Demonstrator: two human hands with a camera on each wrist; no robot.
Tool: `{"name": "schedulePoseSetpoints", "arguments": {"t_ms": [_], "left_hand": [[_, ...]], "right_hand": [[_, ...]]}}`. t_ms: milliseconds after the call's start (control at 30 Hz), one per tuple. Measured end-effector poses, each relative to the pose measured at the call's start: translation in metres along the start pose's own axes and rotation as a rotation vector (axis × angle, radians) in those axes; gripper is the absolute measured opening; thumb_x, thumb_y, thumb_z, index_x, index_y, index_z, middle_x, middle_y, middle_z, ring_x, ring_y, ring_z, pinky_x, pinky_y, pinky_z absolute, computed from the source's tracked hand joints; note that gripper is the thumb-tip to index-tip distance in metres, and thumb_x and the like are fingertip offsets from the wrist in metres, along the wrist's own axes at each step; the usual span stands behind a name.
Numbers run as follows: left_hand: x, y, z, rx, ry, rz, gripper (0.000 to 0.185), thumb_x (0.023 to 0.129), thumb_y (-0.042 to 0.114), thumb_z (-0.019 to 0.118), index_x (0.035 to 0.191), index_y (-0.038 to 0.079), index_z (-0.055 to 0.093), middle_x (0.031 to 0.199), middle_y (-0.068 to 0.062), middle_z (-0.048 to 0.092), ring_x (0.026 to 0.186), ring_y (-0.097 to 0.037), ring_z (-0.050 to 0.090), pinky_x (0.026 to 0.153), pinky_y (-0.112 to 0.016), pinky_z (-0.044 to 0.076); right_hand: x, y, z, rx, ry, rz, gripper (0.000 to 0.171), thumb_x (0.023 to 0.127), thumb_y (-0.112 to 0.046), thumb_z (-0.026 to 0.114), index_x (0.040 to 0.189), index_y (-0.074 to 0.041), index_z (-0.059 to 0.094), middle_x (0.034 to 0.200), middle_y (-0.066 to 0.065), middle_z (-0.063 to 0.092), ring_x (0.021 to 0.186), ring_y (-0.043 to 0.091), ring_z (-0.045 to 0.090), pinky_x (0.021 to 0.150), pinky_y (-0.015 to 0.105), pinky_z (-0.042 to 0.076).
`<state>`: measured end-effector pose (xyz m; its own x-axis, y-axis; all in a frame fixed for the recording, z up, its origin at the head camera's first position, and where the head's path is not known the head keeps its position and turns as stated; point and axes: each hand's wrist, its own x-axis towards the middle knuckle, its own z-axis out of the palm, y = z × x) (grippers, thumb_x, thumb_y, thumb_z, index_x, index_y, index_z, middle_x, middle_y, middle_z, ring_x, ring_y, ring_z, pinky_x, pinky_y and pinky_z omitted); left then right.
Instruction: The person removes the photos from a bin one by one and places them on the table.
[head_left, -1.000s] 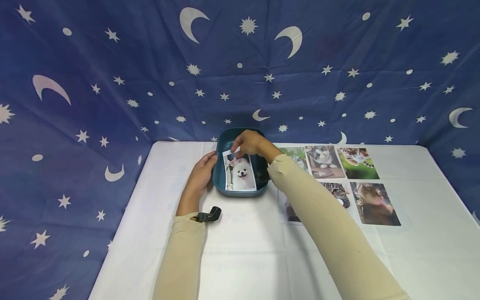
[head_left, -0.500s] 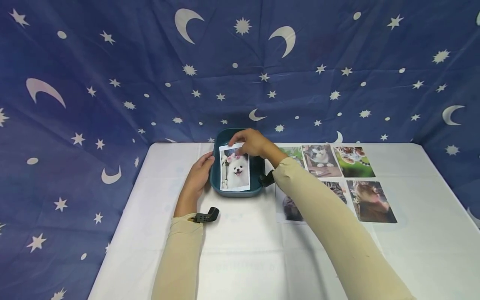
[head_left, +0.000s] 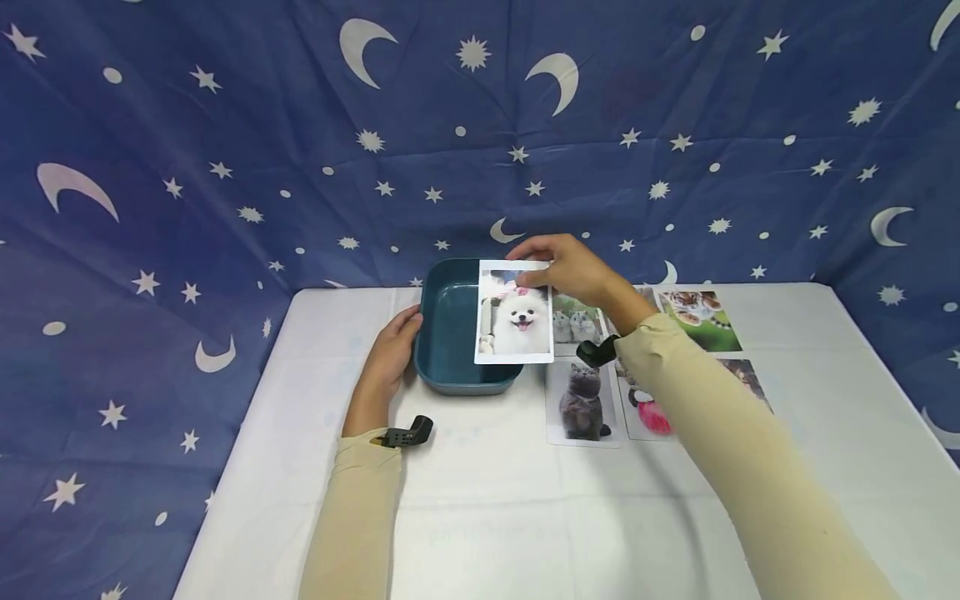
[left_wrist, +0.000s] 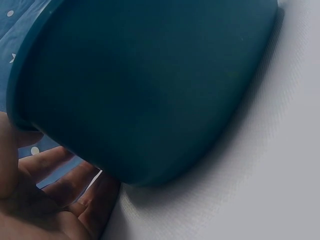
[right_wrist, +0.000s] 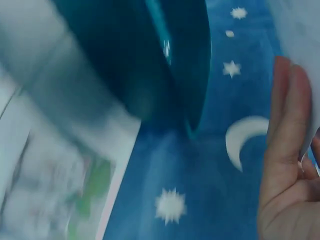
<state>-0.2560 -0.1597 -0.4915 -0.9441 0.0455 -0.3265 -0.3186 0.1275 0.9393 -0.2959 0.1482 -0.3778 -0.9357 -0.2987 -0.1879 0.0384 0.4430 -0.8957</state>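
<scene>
A dark teal plastic bin point(head_left: 450, 325) stands on the white table. My left hand point(head_left: 390, 350) rests against its left outer side; in the left wrist view, the fingers point(left_wrist: 70, 185) reach along the wall below the rim. With thumb and fingers, my right hand point(head_left: 573, 271) pinches the top edge of a photo card point(head_left: 517, 321) of a white fluffy dog. That card is held over the bin's right side, covering part of the rim. In the right wrist view, the right fingers point(right_wrist: 287, 115) lie behind the card's pale back point(right_wrist: 300, 30).
Right of the bin lie several animal photo cards in two rows, among them a grey cat card point(head_left: 583, 404) and a tiger card point(head_left: 701, 317). The right forearm covers some of them. A blue cloth point(head_left: 465, 192) with moons and stars hangs behind the table.
My right hand has lifted the dog card out of the bin and carried it to the right. The bin's inside and the grey cat card now show. My left hand stays at the bin.
</scene>
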Motion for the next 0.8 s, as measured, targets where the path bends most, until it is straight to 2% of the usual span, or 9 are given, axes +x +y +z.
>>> {"name": "schedulePoseSetpoints", "arguments": {"t_ms": [167,333,467,600,700,800], "left_hand": [[-0.001,0.001,0.001,-0.004,-0.003,0.003,0.050,0.107,0.040,0.051,0.153,0.019,0.048,0.160,-0.006,0.043,0.149,-0.022,0.036,0.125,-0.041,0.028],[-0.001,0.001,0.002,-0.006,-0.003,-0.001,0.051,0.107,0.040,0.051,0.153,0.020,0.048,0.160,-0.006,0.044,0.148,-0.022,0.038,0.124,-0.040,0.029],[-0.002,0.001,0.002,-0.016,-0.010,-0.006,0.051,0.107,0.040,0.051,0.154,0.019,0.047,0.159,-0.007,0.044,0.147,-0.024,0.041,0.123,-0.041,0.030],[-0.003,0.001,0.002,-0.022,-0.013,-0.015,0.052,0.107,0.040,0.051,0.154,0.020,0.047,0.158,-0.008,0.046,0.144,-0.024,0.043,0.122,-0.041,0.033],[-0.004,0.002,0.002,-0.019,-0.012,-0.019,0.051,0.107,0.040,0.051,0.154,0.020,0.047,0.157,-0.008,0.046,0.143,-0.024,0.044,0.122,-0.041,0.033],[-0.004,0.003,0.002,-0.018,-0.013,-0.013,0.052,0.107,0.039,0.050,0.155,0.019,0.045,0.158,-0.008,0.045,0.144,-0.025,0.044,0.122,-0.041,0.032]], "right_hand": [[-0.031,0.020,-0.043,-0.047,0.071,0.001,0.036,0.091,-0.018,0.080,0.126,-0.021,0.071,0.107,0.008,0.069,0.072,0.020,0.059,0.058,0.033,0.049],[-0.067,0.048,-0.090,-0.078,0.144,0.054,0.043,0.092,-0.023,0.079,0.132,-0.017,0.065,0.104,0.005,0.067,0.067,0.019,0.057,0.057,0.034,0.051],[-0.096,0.078,-0.128,-0.112,0.205,0.119,0.049,0.092,-0.029,0.079,0.134,-0.012,0.061,0.100,0.001,0.062,0.070,0.018,0.062,0.060,0.035,0.055],[-0.125,0.110,-0.167,-0.137,0.273,0.169,0.053,0.092,-0.031,0.078,0.137,-0.010,0.060,0.104,0.000,0.057,0.080,0.016,0.066,0.066,0.034,0.060],[-0.144,0.133,-0.194,-0.160,0.324,0.213,0.051,0.090,-0.035,0.080,0.135,-0.019,0.064,0.104,-0.005,0.057,0.085,0.011,0.065,0.070,0.031,0.060],[-0.161,0.154,-0.218,-0.178,0.346,0.255,0.043,0.088,-0.039,0.081,0.129,-0.033,0.068,0.100,-0.016,0.058,0.085,0.005,0.063,0.070,0.029,0.059]]}}
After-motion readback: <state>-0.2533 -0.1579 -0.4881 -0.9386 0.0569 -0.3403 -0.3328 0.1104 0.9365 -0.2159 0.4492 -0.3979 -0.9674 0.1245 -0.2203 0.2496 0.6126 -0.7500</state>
